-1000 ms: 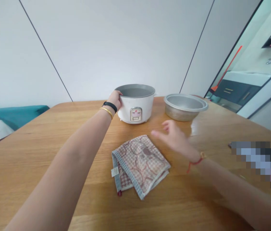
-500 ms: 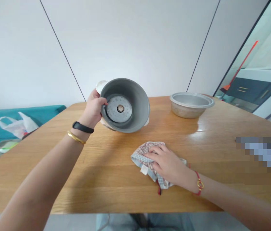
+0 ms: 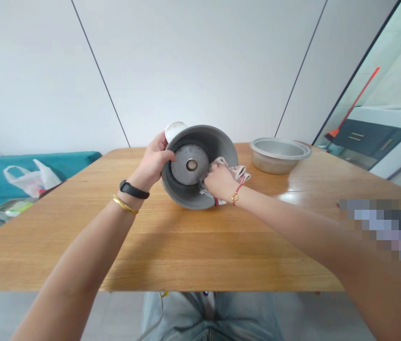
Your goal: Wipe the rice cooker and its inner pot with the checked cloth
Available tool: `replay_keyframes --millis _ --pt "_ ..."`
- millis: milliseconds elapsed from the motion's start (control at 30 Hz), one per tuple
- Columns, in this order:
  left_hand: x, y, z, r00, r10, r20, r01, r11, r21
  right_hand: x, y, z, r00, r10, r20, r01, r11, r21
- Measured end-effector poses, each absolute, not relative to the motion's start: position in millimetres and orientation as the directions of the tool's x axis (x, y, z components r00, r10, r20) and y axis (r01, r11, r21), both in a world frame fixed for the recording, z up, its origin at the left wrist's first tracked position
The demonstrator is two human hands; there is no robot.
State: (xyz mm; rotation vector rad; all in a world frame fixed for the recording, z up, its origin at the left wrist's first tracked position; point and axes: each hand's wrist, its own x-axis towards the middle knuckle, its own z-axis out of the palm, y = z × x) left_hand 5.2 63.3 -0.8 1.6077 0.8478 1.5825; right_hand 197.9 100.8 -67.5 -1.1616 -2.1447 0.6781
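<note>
My left hand [image 3: 154, 161] grips the left rim of a grey round pot-shaped cooker body [image 3: 222, 142], its thumb over the edge. The cooker body is tilted so its mouth faces me, showing a metal heating plate [image 3: 182, 170] with a round button at the centre. A whitish part, perhaps a lid or handle, sticks out at its upper left. My right hand [image 3: 220, 182] is closed around a patterned cloth [image 3: 238, 173] and reaches into the mouth at the lower right, the cloth against the inner wall. Some fingertips are hidden in the cloth.
A silver-grey inner pot [image 3: 278, 163] stands on the wooden table [image 3: 193, 255] at the back right. At the right edge lies a pixelated item [image 3: 388, 232]. A white plastic bag [image 3: 30, 180] rests on a teal sofa [image 3: 68, 163] to the left.
My right hand has lifted the cloth off the table and brought it up into the cooker body. The cooker body and my left hand have shifted a little right in view.
</note>
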Motion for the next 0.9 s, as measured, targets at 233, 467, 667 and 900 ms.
replay_keyframes --millis 233,467,667,900 --pt "14.9 57.6 -0.7 -0.004 0.845 0.534 -0.042 -0.534 0.845 142.5 83.4 -93.5 -0.582 0.778 0.238 0.515 0.579 -0.633" --pt "12.7 60.5 -6.3 0.004 0.814 0.581 -0.029 -0.580 0.814 109.2 53.7 -84.3 -0.331 0.865 0.378 0.374 0.488 -0.789" --pt "3.3 63.8 -12.3 0.018 0.809 0.587 -0.051 -0.586 0.809 190.2 66.0 -83.8 -0.679 0.711 0.184 0.733 0.670 0.117" --pt "12.7 64.4 -12.5 -0.026 0.837 0.547 -0.106 -0.546 0.831 216.8 125.0 -21.2 -0.779 0.558 0.284 0.621 0.628 0.469"
